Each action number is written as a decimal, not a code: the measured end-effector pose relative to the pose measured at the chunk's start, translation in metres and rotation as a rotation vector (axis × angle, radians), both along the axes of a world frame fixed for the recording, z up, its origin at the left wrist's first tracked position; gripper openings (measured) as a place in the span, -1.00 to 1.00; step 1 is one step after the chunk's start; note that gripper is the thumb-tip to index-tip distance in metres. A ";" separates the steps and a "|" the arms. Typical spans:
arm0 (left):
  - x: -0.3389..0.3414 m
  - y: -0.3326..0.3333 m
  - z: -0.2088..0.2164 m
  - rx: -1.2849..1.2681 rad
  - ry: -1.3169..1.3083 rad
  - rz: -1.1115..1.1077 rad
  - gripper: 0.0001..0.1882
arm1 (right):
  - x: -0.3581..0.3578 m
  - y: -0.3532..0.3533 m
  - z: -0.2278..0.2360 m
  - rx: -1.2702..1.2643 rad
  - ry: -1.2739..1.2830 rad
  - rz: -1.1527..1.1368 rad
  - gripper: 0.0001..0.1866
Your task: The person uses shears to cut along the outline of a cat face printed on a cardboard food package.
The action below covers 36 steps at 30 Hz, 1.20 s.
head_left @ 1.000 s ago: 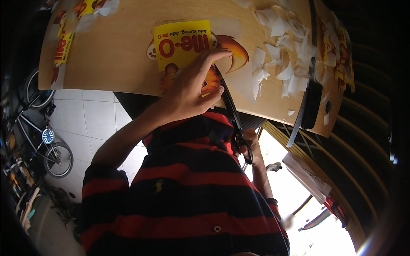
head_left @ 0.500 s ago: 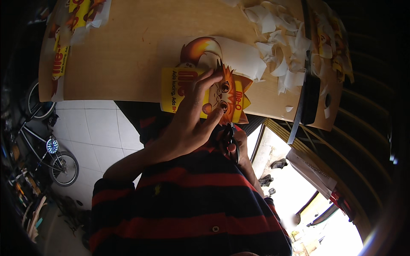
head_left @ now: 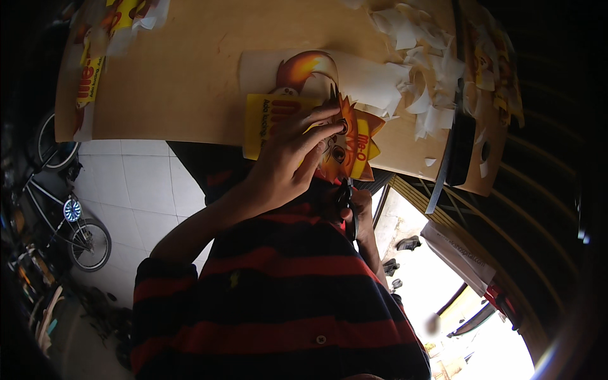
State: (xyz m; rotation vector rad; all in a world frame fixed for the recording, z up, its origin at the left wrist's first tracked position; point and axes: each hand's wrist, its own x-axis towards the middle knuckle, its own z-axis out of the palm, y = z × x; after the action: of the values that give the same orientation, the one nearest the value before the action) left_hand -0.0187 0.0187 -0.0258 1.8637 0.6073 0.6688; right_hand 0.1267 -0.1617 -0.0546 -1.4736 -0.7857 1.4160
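Observation:
A printed cat cutout (head_left: 341,166), with an orange face and a yellow band, lies over the table's near edge. Its yellow panel (head_left: 256,120) reaches out to the left. Above it, the orange tail (head_left: 308,65) is printed on white sheet. My left hand (head_left: 282,158) rests on the print from above, its fingers stretched over the cat's face. Just below the print's lower right edge, my right hand (head_left: 361,204) is closed around dark-handled scissors (head_left: 349,212). The scissors' tips are at the print's edge, and the blades are hard to make out.
White paper scraps (head_left: 421,82) are heaped at the right of the wooden table (head_left: 196,82), beside a long dark bar (head_left: 461,145). Other yellow printed pieces (head_left: 88,82) lie at the left edge. A bicycle (head_left: 79,221) stands on the tiled floor at the left.
My left hand's fingers have drawn closer together and the thumb has moved up over the cat's face. The print appears slightly further right, and the whole view has shifted a little.

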 end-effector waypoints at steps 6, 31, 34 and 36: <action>-0.004 -0.004 -0.009 0.052 -0.010 -0.036 -0.64 | 0.027 -0.008 -0.004 0.003 -0.160 0.063 -0.20; -0.004 0.029 -0.017 0.490 0.350 0.318 -0.33 | 0.051 -0.003 0.008 -0.044 -0.100 0.144 -0.24; -0.015 0.058 -0.024 0.504 0.267 0.108 -0.27 | 0.067 -0.002 0.019 -0.087 -0.054 0.187 -0.24; -0.020 0.079 -0.025 0.526 0.248 -0.042 -0.24 | 0.075 0.001 0.024 -0.075 -0.076 0.244 -0.24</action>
State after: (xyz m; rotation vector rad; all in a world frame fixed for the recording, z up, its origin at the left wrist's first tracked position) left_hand -0.0389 0.0975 -0.0509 2.4694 0.5840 0.6119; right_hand 0.2018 -0.1604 -0.0303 -1.5357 -0.9969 1.5924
